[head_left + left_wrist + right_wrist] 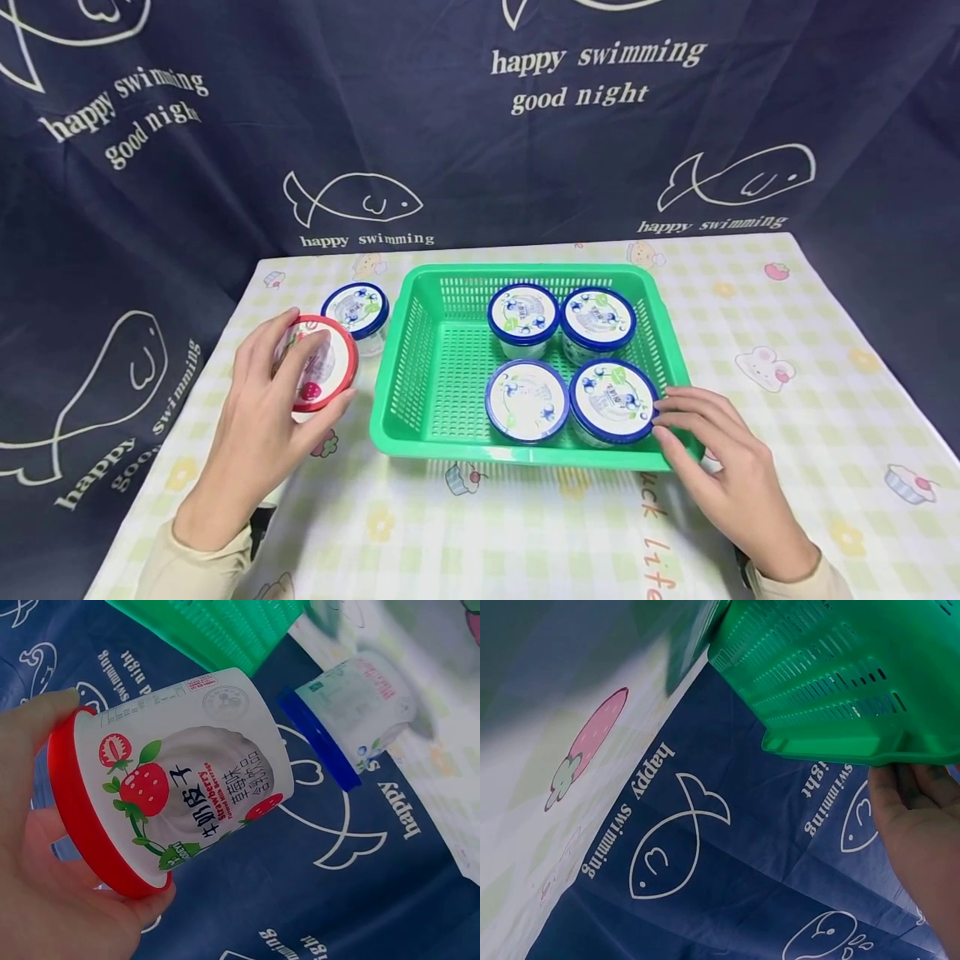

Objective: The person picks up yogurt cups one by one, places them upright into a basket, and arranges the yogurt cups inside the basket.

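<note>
My left hand (258, 408) grips a strawberry milk cup (187, 780) by its red lid; in the head view the cup is tilted, left of the basket. Just behind it stands a blue-lidded cup (356, 310) on the tablecloth. The green basket (442, 450) holds several blue-lidded cups in its right half, among them the front-right cup (613, 400). My right hand (723, 471) reaches over the basket's right rim, its fairly straight fingers touching or very near that cup's lid edge. In the right wrist view, the basket wall hides the fingertips.
A checked tablecloth (465, 542) with printed cartoons covers the table. Behind and beside it hangs a dark blue curtain (480, 183) with white fish and lettering. The basket's left half shows its bare slotted floor.
</note>
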Tool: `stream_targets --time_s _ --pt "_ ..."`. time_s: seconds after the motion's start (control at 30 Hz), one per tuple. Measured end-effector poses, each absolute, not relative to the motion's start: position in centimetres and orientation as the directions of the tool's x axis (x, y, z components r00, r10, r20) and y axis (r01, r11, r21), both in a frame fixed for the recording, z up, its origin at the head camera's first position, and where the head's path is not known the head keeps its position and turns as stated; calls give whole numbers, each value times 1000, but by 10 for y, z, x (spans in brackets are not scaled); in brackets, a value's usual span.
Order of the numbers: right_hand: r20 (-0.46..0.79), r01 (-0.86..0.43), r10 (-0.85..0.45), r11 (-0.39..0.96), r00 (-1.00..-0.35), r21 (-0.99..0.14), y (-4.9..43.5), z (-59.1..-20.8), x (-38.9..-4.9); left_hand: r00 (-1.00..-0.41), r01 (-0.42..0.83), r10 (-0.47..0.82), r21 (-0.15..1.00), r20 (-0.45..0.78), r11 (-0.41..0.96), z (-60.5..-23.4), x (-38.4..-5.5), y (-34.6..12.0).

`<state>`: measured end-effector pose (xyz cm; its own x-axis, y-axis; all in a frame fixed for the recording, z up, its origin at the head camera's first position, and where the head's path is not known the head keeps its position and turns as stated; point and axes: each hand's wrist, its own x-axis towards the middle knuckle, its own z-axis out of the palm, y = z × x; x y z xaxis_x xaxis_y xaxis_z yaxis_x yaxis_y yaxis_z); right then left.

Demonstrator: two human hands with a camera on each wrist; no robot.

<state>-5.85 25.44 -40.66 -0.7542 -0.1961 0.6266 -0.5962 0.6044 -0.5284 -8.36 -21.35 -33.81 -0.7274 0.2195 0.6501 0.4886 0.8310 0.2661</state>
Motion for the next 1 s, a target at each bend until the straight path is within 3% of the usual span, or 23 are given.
stream_targets --time_s 1.0 --pt "611 -604 -230 602 -757 -522 258 -405 -59 -710 499 223 254 668 829 -326 -88 -205"
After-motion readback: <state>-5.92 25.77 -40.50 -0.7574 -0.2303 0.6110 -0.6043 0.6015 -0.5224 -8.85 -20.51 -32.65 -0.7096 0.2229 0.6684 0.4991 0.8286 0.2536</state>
